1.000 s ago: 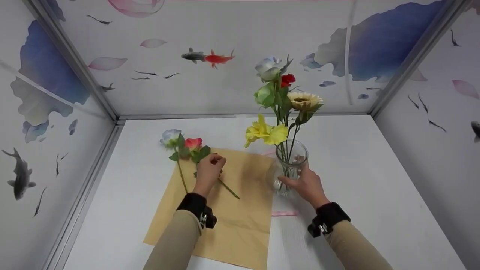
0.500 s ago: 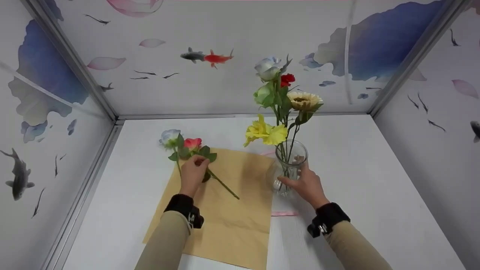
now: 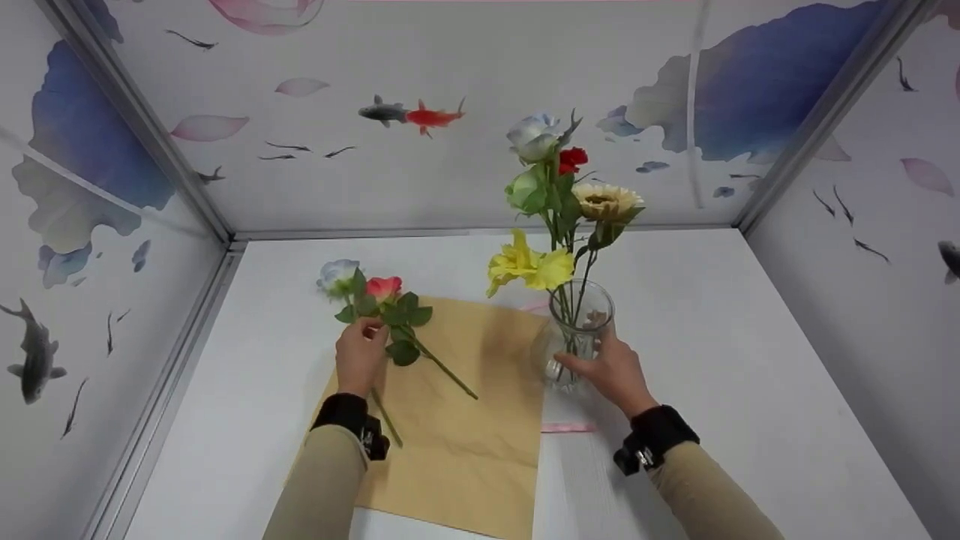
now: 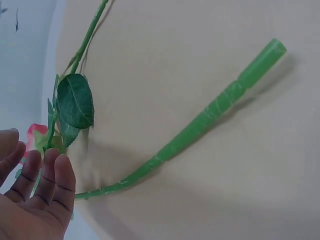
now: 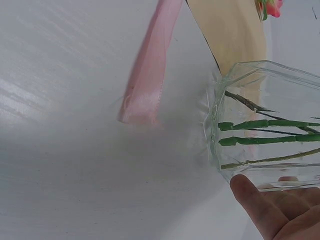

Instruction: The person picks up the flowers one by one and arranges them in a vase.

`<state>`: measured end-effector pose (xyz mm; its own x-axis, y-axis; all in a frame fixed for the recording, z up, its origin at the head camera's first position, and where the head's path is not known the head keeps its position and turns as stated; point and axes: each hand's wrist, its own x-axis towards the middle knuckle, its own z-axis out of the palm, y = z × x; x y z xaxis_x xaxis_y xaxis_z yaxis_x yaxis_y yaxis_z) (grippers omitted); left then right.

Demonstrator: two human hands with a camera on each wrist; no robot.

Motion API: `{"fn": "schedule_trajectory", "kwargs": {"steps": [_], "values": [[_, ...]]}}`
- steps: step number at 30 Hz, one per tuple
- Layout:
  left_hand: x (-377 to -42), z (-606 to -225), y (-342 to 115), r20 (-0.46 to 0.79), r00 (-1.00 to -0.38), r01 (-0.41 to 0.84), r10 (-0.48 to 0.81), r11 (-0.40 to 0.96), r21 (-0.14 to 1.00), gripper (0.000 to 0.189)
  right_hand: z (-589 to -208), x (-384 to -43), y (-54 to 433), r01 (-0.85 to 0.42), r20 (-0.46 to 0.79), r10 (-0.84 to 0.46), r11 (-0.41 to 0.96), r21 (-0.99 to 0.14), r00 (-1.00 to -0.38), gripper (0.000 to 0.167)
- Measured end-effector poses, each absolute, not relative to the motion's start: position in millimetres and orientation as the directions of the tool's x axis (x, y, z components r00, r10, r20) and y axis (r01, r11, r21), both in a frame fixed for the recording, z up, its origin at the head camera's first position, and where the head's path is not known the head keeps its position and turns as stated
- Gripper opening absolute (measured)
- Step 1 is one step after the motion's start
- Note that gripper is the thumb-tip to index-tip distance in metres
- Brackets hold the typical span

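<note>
My left hand (image 3: 361,356) is over the stem of a pale blue rose (image 3: 339,277), which lies partly on brown wrapping paper (image 3: 465,457). In the left wrist view, the fingers (image 4: 62,185) are loosely bent and the green stem (image 4: 192,135) passes behind them, with no plain grip on it. Beside this hand lies a pink-red rose (image 3: 384,289) with dark green leaves. My right hand (image 3: 616,371) holds a clear glass vase (image 3: 559,360) low on its right side. Several artificial flowers stand in it, including a yellow flower (image 3: 529,266) and a cream sunflower (image 3: 607,202).
A pink ribbon (image 5: 150,70) lies on the white table (image 3: 720,360) by the vase, partly hidden by the paper and the glass. White walls printed with fish and leaves enclose the table at the back and both sides.
My left hand has moved left, off the pink-red rose's stem and over to the pale blue rose's stem, whose lower end now shows. My right hand stays on the vase.
</note>
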<state>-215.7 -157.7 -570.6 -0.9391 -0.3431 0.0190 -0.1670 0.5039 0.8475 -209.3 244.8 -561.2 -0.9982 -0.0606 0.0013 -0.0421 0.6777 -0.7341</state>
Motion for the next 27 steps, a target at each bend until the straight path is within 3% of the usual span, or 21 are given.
{"fn": "schedule_trajectory", "kwargs": {"steps": [18,27], "values": [[-207.4,-579.7,-166.3,-0.048,-0.957,-0.229,-0.288,0.640,0.733,0.031,-560.4,-209.6,244.2,-0.012,-0.027,-0.048,0.676,-0.736,-0.998,0.100],[-205.6,-582.9,-170.3,-0.025,-0.937,-0.277,-0.349,0.697,0.661,0.026,-560.2,-208.9,244.5,-0.008,-0.035,-0.051,0.669,-0.743,-0.998,0.100]]}}
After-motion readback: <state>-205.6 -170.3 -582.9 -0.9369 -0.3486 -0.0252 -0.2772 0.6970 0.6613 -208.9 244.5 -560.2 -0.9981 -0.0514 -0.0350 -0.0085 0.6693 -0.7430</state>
